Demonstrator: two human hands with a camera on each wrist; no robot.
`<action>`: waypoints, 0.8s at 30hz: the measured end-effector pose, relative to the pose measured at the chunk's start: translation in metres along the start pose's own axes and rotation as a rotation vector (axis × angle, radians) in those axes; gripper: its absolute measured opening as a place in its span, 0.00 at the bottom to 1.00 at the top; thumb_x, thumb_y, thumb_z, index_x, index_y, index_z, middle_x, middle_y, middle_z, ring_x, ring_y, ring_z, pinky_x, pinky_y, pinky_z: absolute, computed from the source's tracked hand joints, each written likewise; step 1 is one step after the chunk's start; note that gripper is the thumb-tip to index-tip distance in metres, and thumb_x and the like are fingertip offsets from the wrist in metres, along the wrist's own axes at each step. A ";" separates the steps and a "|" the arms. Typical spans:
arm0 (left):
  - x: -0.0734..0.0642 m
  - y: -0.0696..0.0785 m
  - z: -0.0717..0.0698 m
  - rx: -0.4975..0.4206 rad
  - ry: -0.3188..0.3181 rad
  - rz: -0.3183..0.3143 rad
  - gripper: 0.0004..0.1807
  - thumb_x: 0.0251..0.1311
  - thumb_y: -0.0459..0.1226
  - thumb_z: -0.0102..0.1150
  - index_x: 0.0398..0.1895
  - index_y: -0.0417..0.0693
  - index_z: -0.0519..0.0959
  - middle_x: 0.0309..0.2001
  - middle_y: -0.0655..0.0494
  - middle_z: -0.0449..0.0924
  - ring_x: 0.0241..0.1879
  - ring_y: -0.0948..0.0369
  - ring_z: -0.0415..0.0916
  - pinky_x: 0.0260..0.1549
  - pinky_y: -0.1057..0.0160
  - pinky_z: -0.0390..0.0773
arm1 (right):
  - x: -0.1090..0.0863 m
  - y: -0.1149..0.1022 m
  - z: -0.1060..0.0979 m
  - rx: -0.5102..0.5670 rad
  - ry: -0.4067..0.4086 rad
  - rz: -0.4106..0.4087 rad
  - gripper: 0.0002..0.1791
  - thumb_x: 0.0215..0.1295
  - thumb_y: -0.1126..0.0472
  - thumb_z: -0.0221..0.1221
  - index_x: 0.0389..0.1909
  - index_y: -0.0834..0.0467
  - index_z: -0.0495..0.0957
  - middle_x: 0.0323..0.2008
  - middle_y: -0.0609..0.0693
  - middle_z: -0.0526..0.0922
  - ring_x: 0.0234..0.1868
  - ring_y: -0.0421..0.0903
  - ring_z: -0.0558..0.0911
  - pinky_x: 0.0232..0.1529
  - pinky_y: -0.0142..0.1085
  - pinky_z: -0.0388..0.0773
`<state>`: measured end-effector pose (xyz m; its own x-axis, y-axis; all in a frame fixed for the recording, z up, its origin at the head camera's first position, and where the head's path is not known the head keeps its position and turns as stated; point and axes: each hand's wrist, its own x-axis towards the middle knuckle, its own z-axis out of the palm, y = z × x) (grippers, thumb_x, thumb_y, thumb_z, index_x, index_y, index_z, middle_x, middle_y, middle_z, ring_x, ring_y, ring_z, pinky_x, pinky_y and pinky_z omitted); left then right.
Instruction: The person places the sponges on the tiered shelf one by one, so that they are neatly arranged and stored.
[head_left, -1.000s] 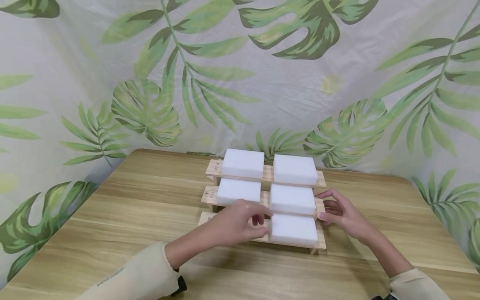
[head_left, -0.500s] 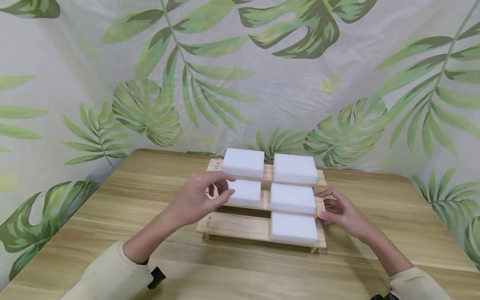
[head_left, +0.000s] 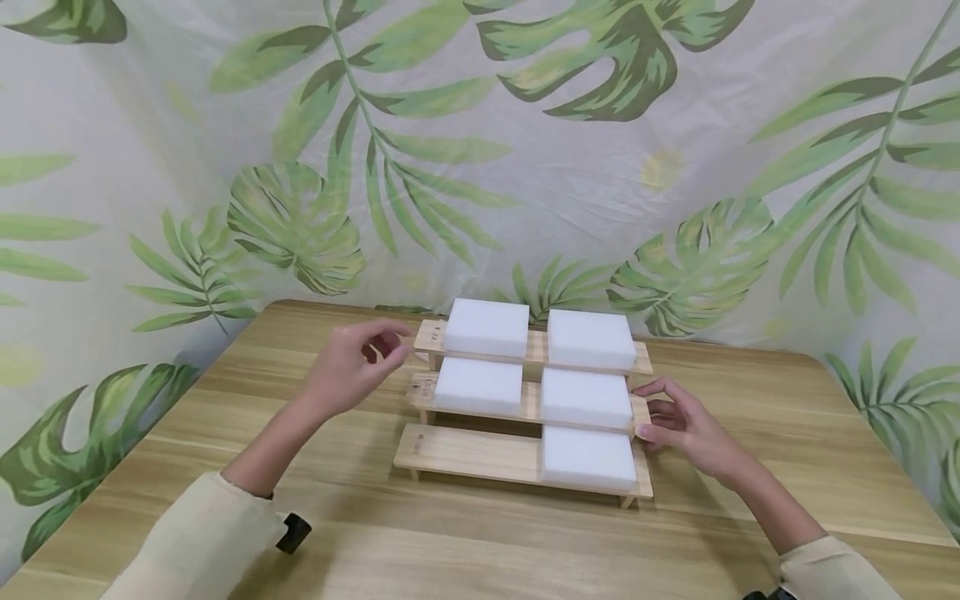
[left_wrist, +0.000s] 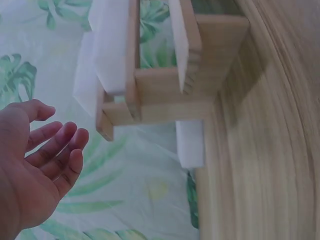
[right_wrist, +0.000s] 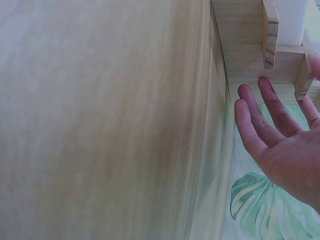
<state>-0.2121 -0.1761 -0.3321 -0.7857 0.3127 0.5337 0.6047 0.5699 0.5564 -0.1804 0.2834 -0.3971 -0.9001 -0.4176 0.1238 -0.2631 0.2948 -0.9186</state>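
A three-tier wooden stand (head_left: 472,454) rests on the table, two white foam blocks on the top tier. The middle tier bears two more, its left block (head_left: 478,385) near the stand's left end. On the lowest tier, a single block (head_left: 588,457) sits at the right. My left hand (head_left: 348,367) hovers beside the top tier's left end, loosely curved and holding nothing; the left wrist view shows its fingers (left_wrist: 57,150) apart from the wood. My right hand (head_left: 690,429) holds the middle tier's right end between thumb and index finger, its other fingers (right_wrist: 275,107) extended.
Another white block (left_wrist: 190,144) lies low behind the stand in the left wrist view, mostly hidden from the head view. Bare tabletop (head_left: 480,550) extends in front. A leaf-patterned cloth (head_left: 570,200) hangs behind the table.
My left hand has moved from the lowest tier, leftward and away past the middle tier, to the top tier's left end. The right hand and the blocks stay put.
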 end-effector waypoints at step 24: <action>0.033 -0.081 0.046 0.073 -0.300 -0.164 0.14 0.65 0.30 0.65 0.52 0.35 0.84 0.47 0.41 0.87 0.48 0.44 0.83 0.48 0.44 0.81 | -0.001 0.001 0.000 -0.011 0.005 0.021 0.24 0.72 0.69 0.61 0.63 0.70 0.64 0.55 0.70 0.77 0.47 0.42 0.84 0.42 0.44 0.86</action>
<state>-0.2935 -0.1772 -0.3890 -0.8814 0.4158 0.2243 0.4651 0.6804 0.5664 -0.1798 0.2845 -0.3978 -0.9073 -0.4070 0.1061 -0.2476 0.3131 -0.9169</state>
